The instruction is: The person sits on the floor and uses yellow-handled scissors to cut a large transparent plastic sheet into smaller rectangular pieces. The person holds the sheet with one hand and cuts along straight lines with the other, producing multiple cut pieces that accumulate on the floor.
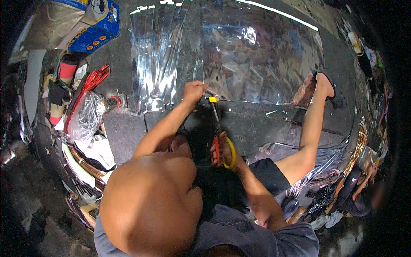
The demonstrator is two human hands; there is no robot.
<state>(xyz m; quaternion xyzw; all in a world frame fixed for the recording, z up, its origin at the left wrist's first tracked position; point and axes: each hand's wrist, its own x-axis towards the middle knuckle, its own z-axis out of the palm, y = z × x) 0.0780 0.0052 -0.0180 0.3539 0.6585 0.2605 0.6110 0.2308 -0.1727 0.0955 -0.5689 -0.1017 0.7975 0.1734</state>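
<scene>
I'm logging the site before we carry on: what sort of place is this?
Probably a small workshop, with work apparently done on the floor: a shiny sheet and silver strips lie there, and the right hand holds scissors.

The right hand (225,149) grips scissors (216,145) with one red and one yellow handle. Ahead of that grip, a small yellow piece (213,99) sits near the blade tips, beside the left hand (193,92), which pinches the near-left corner of a shiny sheet (265,60). Left of this pinch lie silvery strips (156,51); farther left, a red bundle (93,81).
</scene>
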